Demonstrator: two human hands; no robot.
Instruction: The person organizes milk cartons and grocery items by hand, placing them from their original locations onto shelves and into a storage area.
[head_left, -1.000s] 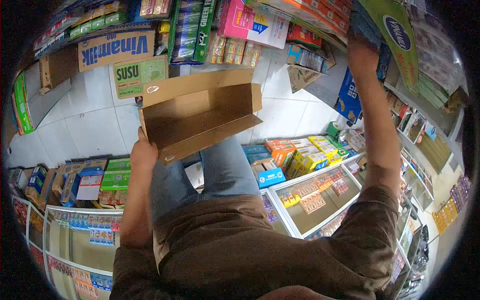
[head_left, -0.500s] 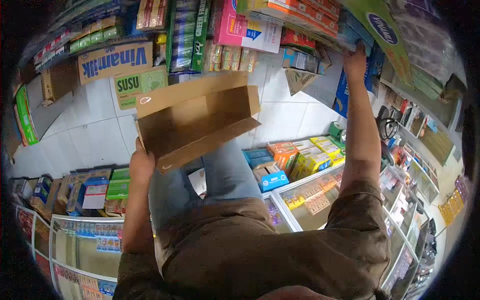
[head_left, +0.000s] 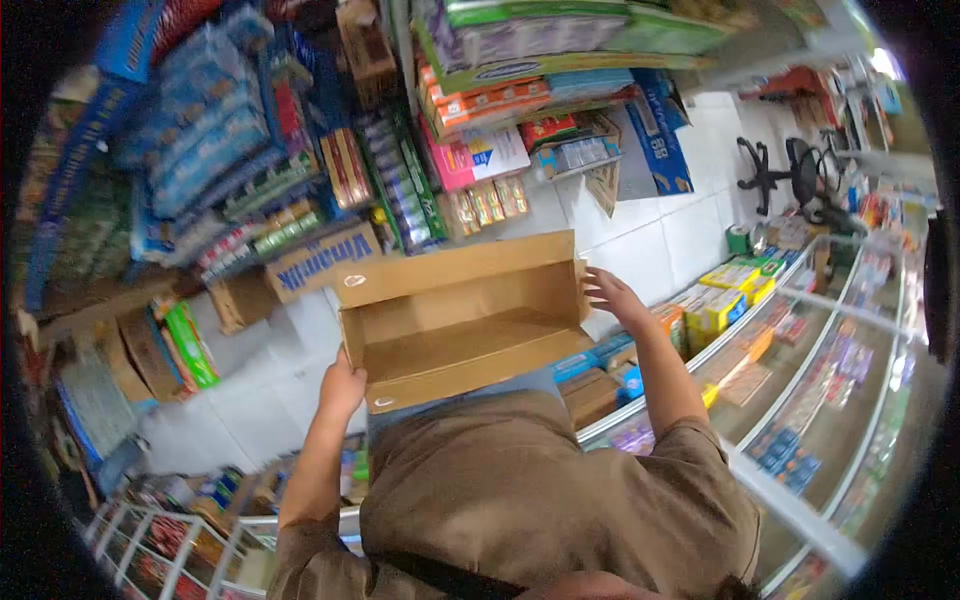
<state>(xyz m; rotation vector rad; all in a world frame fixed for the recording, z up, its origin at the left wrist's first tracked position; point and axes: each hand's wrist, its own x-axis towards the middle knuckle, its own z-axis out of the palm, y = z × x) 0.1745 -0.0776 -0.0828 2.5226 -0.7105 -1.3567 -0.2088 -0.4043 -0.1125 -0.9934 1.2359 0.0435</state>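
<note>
An empty cardboard box, long and shallow with its flaps folded outward, is held in front of my waist. My left hand grips its left end, thumb up along the side wall. At the opposite end, my right hand has its fingers spread, fingertips right by the short end flap. The box's open side faces up toward me, showing bare brown cardboard inside.
Stacked packs and cartons line the far side, among them a Vinamilk carton and a pink-and-white box. Glass display cases run along my right. A wheeled chair base stands on the white tiled floor.
My right hand has left the stacked cartons at upper right and come down to the box's right end. The view has swung round; my left hand still holds the box.
</note>
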